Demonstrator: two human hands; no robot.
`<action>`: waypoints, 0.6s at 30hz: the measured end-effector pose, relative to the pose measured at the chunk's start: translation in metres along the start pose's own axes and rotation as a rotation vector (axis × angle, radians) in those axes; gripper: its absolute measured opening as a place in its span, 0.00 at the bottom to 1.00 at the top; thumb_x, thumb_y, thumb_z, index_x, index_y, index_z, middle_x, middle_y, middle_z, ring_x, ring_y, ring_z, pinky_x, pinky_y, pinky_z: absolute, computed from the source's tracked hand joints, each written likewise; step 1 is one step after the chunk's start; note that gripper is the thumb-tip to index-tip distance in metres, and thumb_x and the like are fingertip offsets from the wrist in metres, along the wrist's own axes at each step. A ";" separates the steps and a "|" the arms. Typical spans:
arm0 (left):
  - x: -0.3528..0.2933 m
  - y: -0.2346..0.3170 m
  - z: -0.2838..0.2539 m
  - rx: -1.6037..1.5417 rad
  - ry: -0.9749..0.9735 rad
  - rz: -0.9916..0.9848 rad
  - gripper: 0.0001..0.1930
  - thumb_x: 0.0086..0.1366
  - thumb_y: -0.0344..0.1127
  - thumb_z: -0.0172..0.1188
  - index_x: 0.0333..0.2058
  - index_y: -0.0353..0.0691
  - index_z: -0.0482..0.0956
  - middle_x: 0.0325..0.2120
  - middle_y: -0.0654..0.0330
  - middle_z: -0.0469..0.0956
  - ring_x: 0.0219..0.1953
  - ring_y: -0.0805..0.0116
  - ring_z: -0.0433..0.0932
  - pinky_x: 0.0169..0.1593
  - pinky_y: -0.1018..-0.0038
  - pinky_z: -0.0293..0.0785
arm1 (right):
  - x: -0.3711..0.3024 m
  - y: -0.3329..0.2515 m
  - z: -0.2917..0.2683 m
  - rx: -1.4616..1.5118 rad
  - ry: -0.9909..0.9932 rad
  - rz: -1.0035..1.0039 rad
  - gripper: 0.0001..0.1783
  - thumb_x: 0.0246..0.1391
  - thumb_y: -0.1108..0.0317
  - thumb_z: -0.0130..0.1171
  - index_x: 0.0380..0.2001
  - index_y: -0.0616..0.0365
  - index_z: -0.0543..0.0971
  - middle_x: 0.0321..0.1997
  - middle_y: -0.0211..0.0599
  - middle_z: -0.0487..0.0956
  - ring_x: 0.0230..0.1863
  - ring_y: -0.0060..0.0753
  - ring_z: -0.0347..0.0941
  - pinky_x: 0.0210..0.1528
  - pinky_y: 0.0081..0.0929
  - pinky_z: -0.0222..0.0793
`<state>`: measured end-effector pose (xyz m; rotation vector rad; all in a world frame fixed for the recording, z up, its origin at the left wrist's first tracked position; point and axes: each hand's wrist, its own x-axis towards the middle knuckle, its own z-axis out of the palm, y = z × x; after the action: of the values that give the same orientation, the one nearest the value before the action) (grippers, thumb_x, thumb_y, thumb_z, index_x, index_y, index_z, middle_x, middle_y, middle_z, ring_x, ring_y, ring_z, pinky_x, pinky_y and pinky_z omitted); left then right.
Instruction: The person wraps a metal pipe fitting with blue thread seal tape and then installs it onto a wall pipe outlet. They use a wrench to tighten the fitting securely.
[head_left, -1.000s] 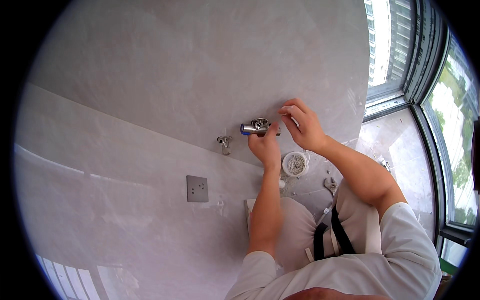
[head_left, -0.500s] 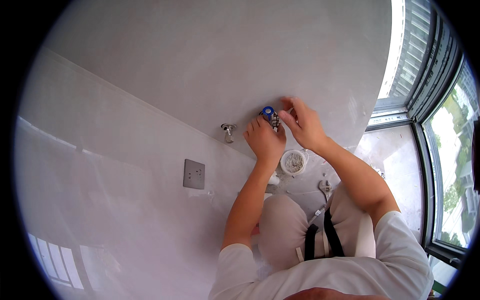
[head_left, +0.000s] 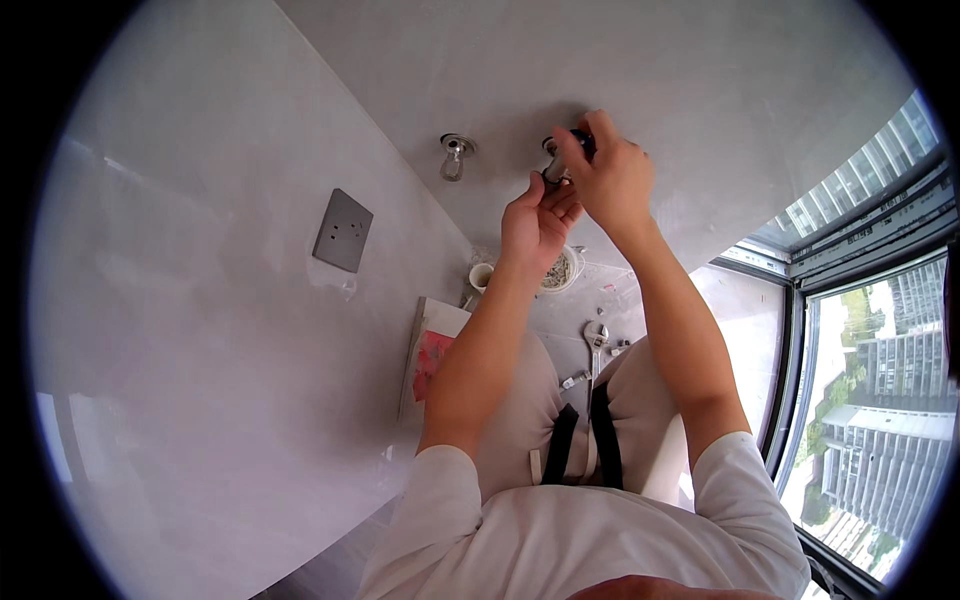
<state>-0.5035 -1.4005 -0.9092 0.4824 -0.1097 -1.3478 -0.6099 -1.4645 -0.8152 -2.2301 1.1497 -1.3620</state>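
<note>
1. Chrome-coloured metal is what we see of the small fitting (head_left: 556, 167), which sits close against the pale grey wall (head_left: 730, 110) between our two hands, its dark round end (head_left: 584, 143) toward the upper right; how firmly it is seated, we cannot tell
2. We judge it rigid and compact, fairly dense for its size but no strain to hold; the polished surface would probably be slippery under damp or dusty fingers and could scratch, though it hardly looks fragile
3. For a hold, we would favour the dark end, with a second grip low on the metal body to steady it
4. Our right hand (head_left: 617, 182) comes from above and to the right, thumb and forefinger pinching about the dark end, the thumb crossing in front and slightly blurred
5. Our left hand (head_left: 537, 235) is below, palm turned up, thumb raised beside the fitting's lower end and the other fingers curled under it; whether they press on the metal, we cannot tell
6. Left of our fingers, and well apart from them, a second metal fitting (head_left: 453, 160) stands out from the same wall, with neither hand on it
</note>
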 end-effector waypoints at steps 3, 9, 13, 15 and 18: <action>0.001 -0.002 0.001 0.047 0.025 0.034 0.20 0.81 0.49 0.52 0.46 0.34 0.78 0.40 0.52 0.84 0.45 0.58 0.83 0.50 0.62 0.78 | -0.002 0.001 -0.001 0.067 -0.001 0.018 0.18 0.61 0.50 0.67 0.34 0.54 0.78 0.19 0.34 0.80 0.21 0.45 0.78 0.24 0.39 0.71; 0.000 0.003 0.004 0.182 0.068 0.091 0.19 0.79 0.48 0.55 0.44 0.35 0.80 0.37 0.51 0.86 0.39 0.58 0.85 0.46 0.64 0.78 | -0.009 0.007 -0.007 0.094 -0.010 0.095 0.19 0.66 0.49 0.65 0.36 0.55 0.79 0.22 0.36 0.82 0.23 0.43 0.80 0.28 0.37 0.71; -0.001 0.014 0.003 0.278 0.081 0.111 0.19 0.79 0.48 0.54 0.44 0.34 0.80 0.36 0.51 0.86 0.38 0.60 0.85 0.45 0.66 0.78 | -0.017 0.017 0.000 0.187 0.036 0.132 0.19 0.67 0.49 0.63 0.39 0.56 0.79 0.23 0.37 0.83 0.24 0.42 0.81 0.29 0.38 0.72; -0.004 0.021 0.002 0.318 0.084 0.141 0.19 0.79 0.48 0.54 0.45 0.33 0.79 0.37 0.50 0.86 0.39 0.60 0.84 0.45 0.67 0.77 | -0.023 0.016 0.003 0.253 0.038 0.184 0.19 0.67 0.49 0.63 0.40 0.57 0.79 0.23 0.37 0.83 0.25 0.42 0.81 0.29 0.37 0.73; -0.005 0.024 0.009 0.441 0.124 0.212 0.18 0.79 0.47 0.55 0.45 0.34 0.80 0.36 0.51 0.87 0.35 0.63 0.84 0.41 0.69 0.77 | -0.027 0.025 0.004 0.299 0.044 0.251 0.20 0.68 0.49 0.62 0.41 0.57 0.79 0.25 0.37 0.84 0.26 0.42 0.81 0.31 0.37 0.73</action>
<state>-0.4862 -1.3949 -0.8904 0.8985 -0.3505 -1.0806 -0.6248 -1.4604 -0.8490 -1.7925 1.1127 -1.3807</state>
